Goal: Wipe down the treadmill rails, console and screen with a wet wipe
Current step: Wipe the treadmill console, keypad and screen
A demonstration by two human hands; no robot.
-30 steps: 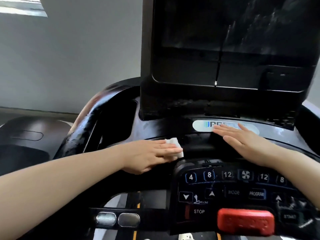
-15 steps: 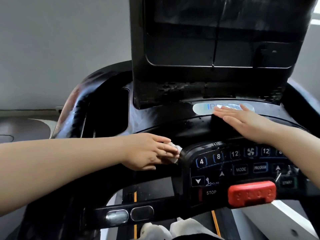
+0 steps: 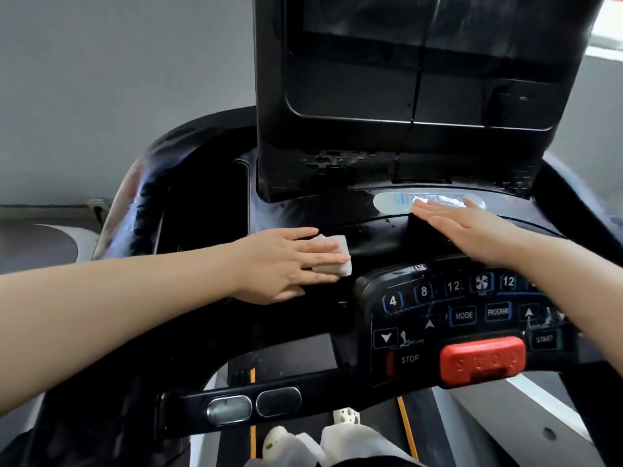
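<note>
My left hand point(image 3: 286, 264) lies flat on the black treadmill console point(image 3: 296, 210), with straight fingers pressing a folded white wet wipe point(image 3: 332, 259) against its surface, just left of the button panel point(image 3: 455, 315). My right hand point(image 3: 465, 227) rests flat and open on the console ledge, fingertips over a pale logo plate point(image 3: 391, 202). The dark screen point(image 3: 421, 62) stands upright above both hands. The left rail point(image 3: 141, 210) curves down along the console's left side and looks wet and shiny.
A red stop tab point(image 3: 482, 360) sticks out below the buttons. A crossbar with two metal pulse sensors point(image 3: 253, 404) runs beneath my left arm. The belt and my white shoes point(image 3: 303, 443) show at the bottom. A grey wall point(image 3: 118, 96) is behind.
My left hand moved the wipe up from the console's lower edge onto the flat top and flattened over it. My right hand stayed in place. The camera shifted slightly.
</note>
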